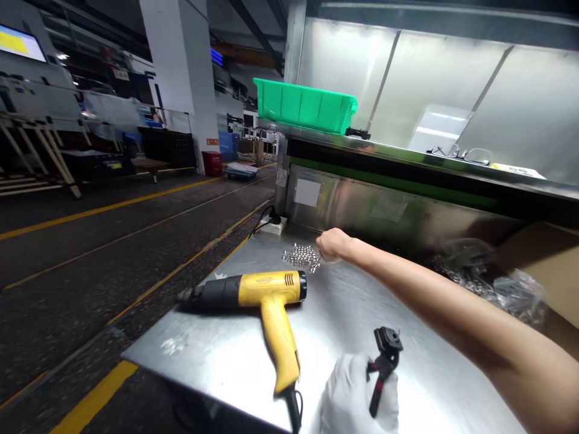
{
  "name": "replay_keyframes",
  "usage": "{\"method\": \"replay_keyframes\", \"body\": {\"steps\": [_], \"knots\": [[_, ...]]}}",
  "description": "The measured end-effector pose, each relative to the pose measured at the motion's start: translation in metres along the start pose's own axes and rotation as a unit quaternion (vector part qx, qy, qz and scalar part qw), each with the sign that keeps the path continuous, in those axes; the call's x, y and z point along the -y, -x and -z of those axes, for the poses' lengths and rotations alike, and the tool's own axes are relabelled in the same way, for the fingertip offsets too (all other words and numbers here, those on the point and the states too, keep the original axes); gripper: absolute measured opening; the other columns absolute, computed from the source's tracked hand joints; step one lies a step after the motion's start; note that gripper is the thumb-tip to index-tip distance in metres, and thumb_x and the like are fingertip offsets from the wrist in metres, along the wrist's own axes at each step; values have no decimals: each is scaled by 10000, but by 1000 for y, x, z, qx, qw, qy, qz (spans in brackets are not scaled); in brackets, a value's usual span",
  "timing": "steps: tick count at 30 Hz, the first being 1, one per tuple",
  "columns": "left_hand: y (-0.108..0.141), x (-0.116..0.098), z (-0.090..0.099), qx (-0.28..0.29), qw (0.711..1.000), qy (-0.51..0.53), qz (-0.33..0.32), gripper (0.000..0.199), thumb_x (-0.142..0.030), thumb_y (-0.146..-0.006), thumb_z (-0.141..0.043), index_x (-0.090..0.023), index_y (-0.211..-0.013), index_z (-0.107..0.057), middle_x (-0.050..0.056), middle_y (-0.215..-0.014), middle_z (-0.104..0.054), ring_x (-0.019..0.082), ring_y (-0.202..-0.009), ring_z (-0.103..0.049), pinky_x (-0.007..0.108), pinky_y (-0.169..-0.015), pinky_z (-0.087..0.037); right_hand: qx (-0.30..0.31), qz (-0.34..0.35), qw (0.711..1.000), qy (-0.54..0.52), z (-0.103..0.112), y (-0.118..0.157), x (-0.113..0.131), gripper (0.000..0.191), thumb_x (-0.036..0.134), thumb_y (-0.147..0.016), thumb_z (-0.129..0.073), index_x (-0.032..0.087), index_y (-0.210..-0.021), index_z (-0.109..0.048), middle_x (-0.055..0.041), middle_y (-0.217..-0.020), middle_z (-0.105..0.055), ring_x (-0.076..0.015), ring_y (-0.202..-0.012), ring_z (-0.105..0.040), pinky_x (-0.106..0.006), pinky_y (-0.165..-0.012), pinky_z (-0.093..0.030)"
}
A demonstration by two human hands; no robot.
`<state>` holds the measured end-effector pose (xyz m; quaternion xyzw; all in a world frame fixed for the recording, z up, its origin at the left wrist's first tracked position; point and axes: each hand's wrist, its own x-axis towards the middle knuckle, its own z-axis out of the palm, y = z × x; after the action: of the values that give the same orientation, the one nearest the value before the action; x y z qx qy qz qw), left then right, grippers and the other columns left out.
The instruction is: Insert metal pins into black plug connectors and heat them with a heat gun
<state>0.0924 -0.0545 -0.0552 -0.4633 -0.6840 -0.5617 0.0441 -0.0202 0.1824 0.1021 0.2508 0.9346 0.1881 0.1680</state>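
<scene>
My left hand [350, 395], in a white glove, is at the bottom of the head view. It is closed around a small black plier-like tool [385, 355] with red on its handles and a blocky head pointing up. My bare right hand [333, 245] reaches across to the far side of the metal bench, its fingers curled and partly hidden. It touches or almost touches the right edge of a patch of small shiny metal parts [301, 257]. What its fingertips hold, if anything, cannot be made out. Between the hands and to the left lies a yellow heat gun [274, 295], its black nozzle pointing left.
A green bin [303, 107] and glasses [477, 156] rest on the shelf above the metal bench [217, 361]. A white power socket [274, 225] stands at the back left. Clear plastic bags [520, 292] of metal parts and a cardboard box [543, 265] are at the right.
</scene>
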Motion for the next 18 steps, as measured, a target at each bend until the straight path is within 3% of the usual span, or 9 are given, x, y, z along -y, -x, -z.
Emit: {"method": "replay_keyframes", "body": {"steps": [3, 7, 11, 14, 16, 18], "knots": [[-3, 0, -1, 4, 1000, -6, -1, 184, -359, -965, -516, -213, -993, -626, 61, -777, -617, 224, -692, -642, 320, -637, -502, -34, 10, 999, 10, 9, 13, -9, 318, 368, -980, -645, 160, -1220, -638, -91, -1193, -660, -215, -993, -669, -414, -846, -585], [-12, -1, 9, 76, 997, -17, -22, 172, -262, -956, -512, -172, -1046, -627, 92, -855, -654, 236, -777, -665, 333, -711, -508, -90, 0, 996, -1, 14, 57, -34, 307, 396, -984, -634, 155, -1174, -654, -82, -1145, -676, -206, -963, -673, -412, -843, -579], [-23, 0, 21, 155, 985, -67, -46, 158, -207, -932, -477, -164, -1013, -605, 102, -880, -651, 248, -815, -652, 343, -749, -486, -124, -34, 991, -26, -9, 143, -73, 257, 331, -1020, -526, 141, -1089, -684, -95, -1051, -713, -231, -959, -672, -423, -861, -527], [-25, -10, 15, 161, 977, -127, -64, 126, -264, -909, -508, -187, -982, -576, 59, -815, -594, 244, -761, -602, 340, -707, -454, -116, -65, 990, -41, -40, 217, -102, 241, 197, -965, -487, 136, -1012, -716, -104, -976, -732, -253, -925, -671, -379, -802, -474], [-14, -31, 12, 219, 969, -93, -73, 104, -280, -893, -529, -204, -961, -548, 29, -762, -569, 225, -703, -565, 329, -680, -434, -106, -89, 989, -49, -63, 267, -116, 229, 170, -925, -508, 136, -980, -727, -85, -910, -730, -237, -858, -668, -353, -753, -449], [7, -66, 11, 318, 944, 3, -91, 88, -277, -857, -542, -219, -923, -545, 11, -721, -546, 205, -641, -538, 322, -654, -422, -104, -113, 987, -56, -84, 313, -124, 226, 160, -913, -516, 132, -966, -734, -71, -864, -720, -219, -806, -661, -337, -721, -434]]}}
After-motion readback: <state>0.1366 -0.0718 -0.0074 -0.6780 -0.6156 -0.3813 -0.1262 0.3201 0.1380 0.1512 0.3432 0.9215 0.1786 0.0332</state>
